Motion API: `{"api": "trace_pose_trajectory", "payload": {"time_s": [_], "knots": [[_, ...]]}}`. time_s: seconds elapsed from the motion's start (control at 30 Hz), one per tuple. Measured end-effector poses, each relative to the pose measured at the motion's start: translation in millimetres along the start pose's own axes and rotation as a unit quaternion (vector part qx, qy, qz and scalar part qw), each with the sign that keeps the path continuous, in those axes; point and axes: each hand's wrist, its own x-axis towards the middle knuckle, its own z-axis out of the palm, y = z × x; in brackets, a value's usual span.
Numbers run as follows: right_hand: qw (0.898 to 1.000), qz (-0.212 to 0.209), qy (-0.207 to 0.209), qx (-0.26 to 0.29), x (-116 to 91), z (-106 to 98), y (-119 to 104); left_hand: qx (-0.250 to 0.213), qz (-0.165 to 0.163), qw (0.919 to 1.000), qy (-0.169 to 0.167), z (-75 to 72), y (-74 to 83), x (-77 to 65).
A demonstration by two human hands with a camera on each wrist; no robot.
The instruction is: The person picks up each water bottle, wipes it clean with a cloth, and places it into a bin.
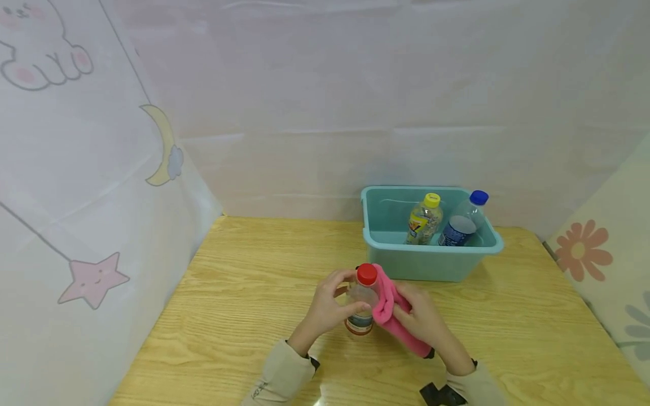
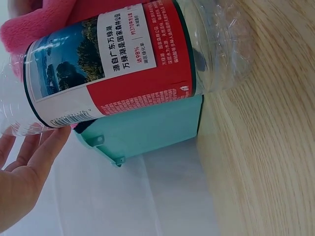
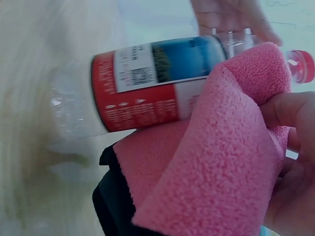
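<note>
A clear plastic bottle [image 1: 359, 323] with a red cap [image 1: 367, 274] stands roughly upright at the middle of the table; its red, white and blue label [image 2: 142, 59] faces the left wrist camera. My left hand [image 1: 329, 304] curves around the bottle's upper part, fingers behind and thumb in front. In my right hand [image 1: 422, 317] a fluffy pink cloth [image 1: 387, 301] with a dark edge is pinched. That cloth lies against the bottle's right side and hangs down in a fold, hiding part of the label in the right wrist view [image 3: 216, 147].
Behind the hands sits a light teal plastic bin [image 1: 421, 264]. Inside it lean a bottle with a yellow cap [image 1: 425, 220] and a bottle with a blue cap [image 1: 462, 223]. The wooden table [image 1: 254, 270] meets patterned cloth walls at the back and sides.
</note>
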Motion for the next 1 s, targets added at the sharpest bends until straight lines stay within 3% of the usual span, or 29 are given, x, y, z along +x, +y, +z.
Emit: {"api": "trace_pose_trajectory", "payload": {"time_s": [0.13,0.3,1.0], "knots": [[1.0,0.022,-0.011,0.009,-4.1,7.0,5.5,0.001,0.008,1.0,-0.003,-4.0,15.6,-1.5],[0.999,0.038,-0.024,0.031,-8.8,15.8,14.7,0.001,0.016,0.9999,0.001,-4.5,18.0,-2.2],[0.99,0.06,-0.106,0.067,-18.4,33.7,37.7,0.006,-0.013,0.9999,-0.009,-4.4,20.1,-1.9]]}}
